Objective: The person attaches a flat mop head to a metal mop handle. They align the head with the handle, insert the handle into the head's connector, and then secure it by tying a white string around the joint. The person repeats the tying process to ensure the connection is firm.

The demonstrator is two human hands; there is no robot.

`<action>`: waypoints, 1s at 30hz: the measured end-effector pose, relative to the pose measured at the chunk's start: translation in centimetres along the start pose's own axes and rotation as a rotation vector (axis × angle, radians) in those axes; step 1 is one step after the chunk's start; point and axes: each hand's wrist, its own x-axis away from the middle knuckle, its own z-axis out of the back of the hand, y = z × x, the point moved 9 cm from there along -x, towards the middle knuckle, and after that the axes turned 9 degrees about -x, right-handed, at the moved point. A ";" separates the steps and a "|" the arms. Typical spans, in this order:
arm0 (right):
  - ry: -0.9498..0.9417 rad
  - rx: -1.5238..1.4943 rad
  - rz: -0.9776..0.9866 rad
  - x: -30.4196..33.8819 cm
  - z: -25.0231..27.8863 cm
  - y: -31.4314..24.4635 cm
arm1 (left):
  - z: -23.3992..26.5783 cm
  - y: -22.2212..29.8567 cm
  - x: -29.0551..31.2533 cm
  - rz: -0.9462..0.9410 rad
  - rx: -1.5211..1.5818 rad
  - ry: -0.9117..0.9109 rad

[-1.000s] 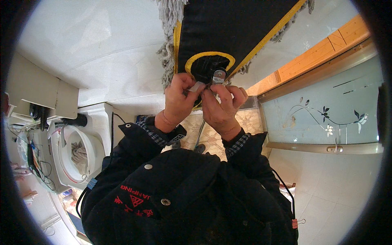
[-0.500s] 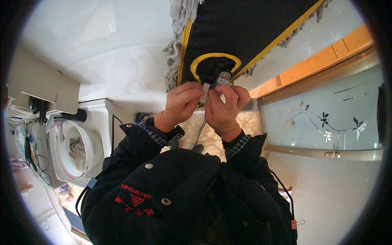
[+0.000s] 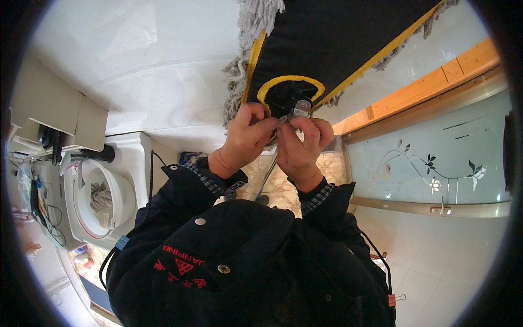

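Observation:
A flat dust mop head [image 3: 338,43], black with yellow trim and a grey yarn fringe [image 3: 256,24], hangs in front of me. Near its lower end, a yellow-edged opening [image 3: 291,82] exposes a shiny metal bracket [image 3: 302,107]. My left hand [image 3: 245,136] is closed in a pinch just left of the bracket, at a small pale strip [image 3: 283,119] mostly hidden by the fingertips. My right hand [image 3: 299,152] is closed at the bracket's lower edge, its bent fingers gripping there. What lies under both sets of fingertips is partly covered.
On the left, a white bucket [image 3: 128,196] with grey cloth inside stands in a white basin [image 3: 143,150], below a pale cabinet [image 3: 90,122]. To the right is a frosted glass door [image 3: 403,163] with a flower pattern. Below my hands is a patterned tile floor [image 3: 332,169].
The white strip between my hands has gone mostly out of sight as my left fingers moved up and inward. In the picture, the mop head sits slightly further right and lower.

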 end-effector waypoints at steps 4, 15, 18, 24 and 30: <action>0.004 -0.015 0.001 0.0 0.1 0.0 | -0.3 -0.8 -0.1 0.091 0.065 -0.090; -0.035 -0.016 0.008 0.0 -0.1 -0.3 | -0.3 -0.3 -1.3 0.119 0.058 -0.260; -0.044 0.003 0.029 0.1 -0.3 -0.4 | -0.6 -0.7 -1.2 0.145 0.041 -0.277; -0.026 -0.035 0.038 -0.1 -0.2 -0.1 | -0.1 -0.7 -0.8 0.121 0.091 -0.162; -0.041 -0.058 0.019 -0.2 -0.2 0.1 | 0.5 -1.0 -0.1 0.184 0.129 0.014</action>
